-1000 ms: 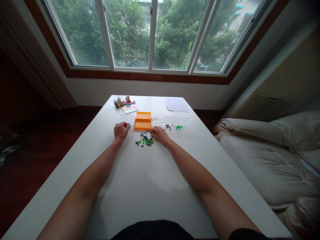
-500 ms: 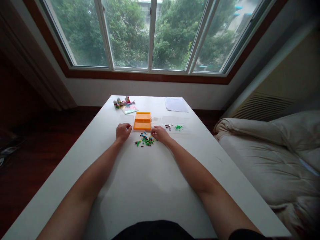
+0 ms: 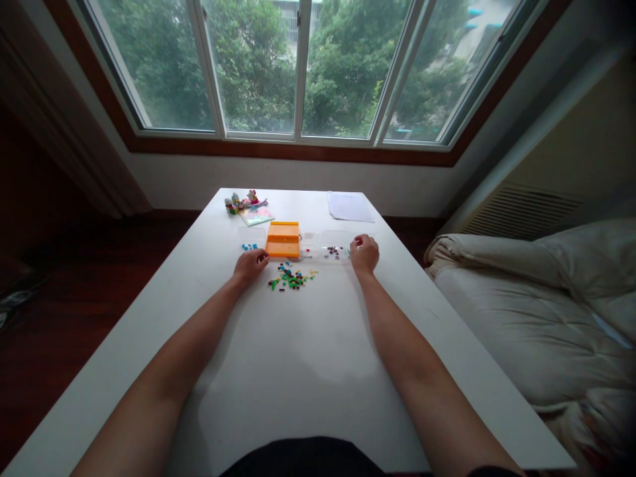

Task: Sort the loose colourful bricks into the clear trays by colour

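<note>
A pile of small toy bricks [image 3: 291, 278], mostly green, brown, blue and yellow, lies on the white table. My left hand [image 3: 250, 265] rests beyond its left side, by the near left corner of an orange case [image 3: 283, 248]. Its fingers are curled together; whatever they hold is too small to make out. My right hand [image 3: 365, 254] is over the right end of a clear tray [image 3: 342, 236], fingers pinched, hiding most of the green bricks there. Brown bricks [image 3: 333, 252] lie further left in that tray. Blue bricks [image 3: 249, 247] sit in another clear tray on the left.
At the table's far left stand small toy figures [image 3: 243, 201] beside a pastel-coloured sheet or booklet [image 3: 257, 216]. White paper sheets [image 3: 350, 207] lie at the far right. A cream sofa [image 3: 527, 311] stands right of the table, below a window.
My right hand has moved right, from the pile's edge to the green bricks in the clear tray. My left hand has shifted slightly right and nearer, uncovering the blue bricks.
</note>
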Tool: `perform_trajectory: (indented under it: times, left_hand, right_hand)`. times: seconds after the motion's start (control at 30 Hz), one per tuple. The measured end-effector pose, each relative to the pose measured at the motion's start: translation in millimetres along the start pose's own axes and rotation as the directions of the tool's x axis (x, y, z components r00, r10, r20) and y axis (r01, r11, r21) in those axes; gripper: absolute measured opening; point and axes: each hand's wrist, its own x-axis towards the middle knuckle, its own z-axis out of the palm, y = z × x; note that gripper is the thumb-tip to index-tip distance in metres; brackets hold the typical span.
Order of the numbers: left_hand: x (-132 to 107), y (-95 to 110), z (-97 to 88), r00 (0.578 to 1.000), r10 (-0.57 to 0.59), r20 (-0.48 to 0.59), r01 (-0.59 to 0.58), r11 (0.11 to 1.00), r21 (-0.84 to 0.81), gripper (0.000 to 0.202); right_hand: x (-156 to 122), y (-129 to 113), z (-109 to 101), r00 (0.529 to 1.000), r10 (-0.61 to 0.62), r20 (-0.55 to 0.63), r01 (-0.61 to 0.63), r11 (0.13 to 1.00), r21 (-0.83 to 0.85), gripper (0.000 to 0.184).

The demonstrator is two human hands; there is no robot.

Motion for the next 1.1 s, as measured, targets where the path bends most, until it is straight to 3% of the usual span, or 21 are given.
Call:
perform_trajectory:
  times: [0.1,0.23,0.3,0.4,0.47,0.53,0.67,0.87,1.1]
  left_hand:
    - [-2,3,1.8,0.997,0.057,0.05,-0.057,0.998,0.009,0.021]
    - [-2,3,4.2,0.994,0.078,0.07,-0.079,0.997,0.012,0.021]
    - [-2,3,4.8,0.995,0.071,0.066,-0.072,0.997,0.013,0.022]
    - [-3,3,4.6,0.996,0.066,0.064,-0.067,0.998,0.011,0.023]
    - [-3,4,4.0,0.995,0.071,0.065,-0.072,0.997,0.002,0.023]
    - [-3,4,3.5,0.995,0.074,0.068,-0.074,0.997,-0.005,0.023]
    - [-3,4,3.7,0.995,0.076,0.072,-0.075,0.997,-0.01,0.022]
    - [-3,4,4.9,0.995,0.065,0.074,-0.064,0.998,-0.007,0.023]
    - [-3,5,4.0,0.996,0.058,0.072,-0.056,0.998,-0.02,0.021]
  right_hand:
    - [-3,0,2,1.0,-0.016,0.022,0.016,1.0,0.0,0.019]
    - [-19,-28,18,0.971,-0.165,0.172,0.155,0.986,0.066,0.015]
    - [-32,-49,26,0.874,-0.366,0.32,0.328,0.93,0.167,0.016]
    - [-54,-82,33,0.696,-0.574,0.431,0.491,0.819,0.299,0.017]
    - [-67,-100,35,0.593,-0.659,0.464,0.558,0.751,0.353,0.021]
    - [-77,-112,37,0.529,-0.699,0.481,0.597,0.71,0.374,0.026]
    - [-87,-120,43,0.488,-0.709,0.509,0.636,0.688,0.349,0.031]
    - [-86,-118,48,0.498,-0.687,0.529,0.636,0.704,0.316,0.028]
    - [-80,-120,39,0.466,-0.726,0.506,0.665,0.664,0.342,0.024]
